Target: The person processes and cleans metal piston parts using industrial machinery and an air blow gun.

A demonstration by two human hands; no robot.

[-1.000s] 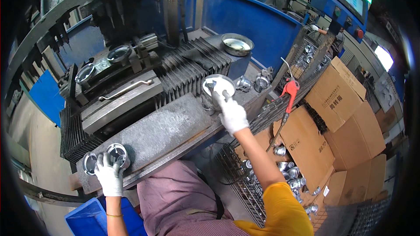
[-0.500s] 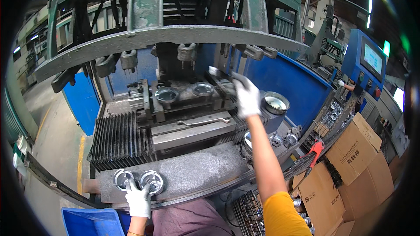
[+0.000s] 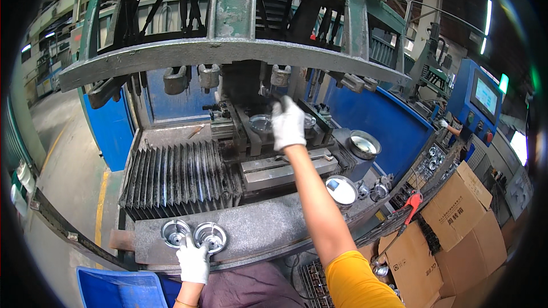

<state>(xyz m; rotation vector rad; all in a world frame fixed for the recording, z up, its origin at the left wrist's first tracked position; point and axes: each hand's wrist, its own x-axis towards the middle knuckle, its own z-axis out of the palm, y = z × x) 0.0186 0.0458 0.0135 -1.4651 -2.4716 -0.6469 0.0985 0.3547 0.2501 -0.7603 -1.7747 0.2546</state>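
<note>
My left hand (image 3: pixel 193 259), in a white glove, rests on the bench with fingers spread over two shiny round metal cups (image 3: pixel 210 238). They stand side by side at its near left end. Beyond the bench, my gloved right hand (image 3: pixel 288 124) is closed round a dark-handled tool (image 3: pixel 264 89) with a pale tip, blurred and mostly hidden. It hovers above the machine's fixture (image 3: pixel 254 148). Two round metal moulds (image 3: pixel 260 123) sit in that fixture, the right one partly behind the hand.
Forked clamps (image 3: pixel 209 77) hang from the green overhead frame. Black pleated bellows (image 3: pixel 177 177) lie left of the fixture. Two round tins (image 3: pixel 341 190) with whitish contents stand at right. A red air gun (image 3: pixel 415 199), cardboard boxes (image 3: pixel 462 205) and a blue bin (image 3: pixel 117 288) are nearby.
My right hand has moved left, over the moulds. The fixture stands farther right in view, and the left bellows look wider. My left hand stays at the two cups. The near tin is uncovered.
</note>
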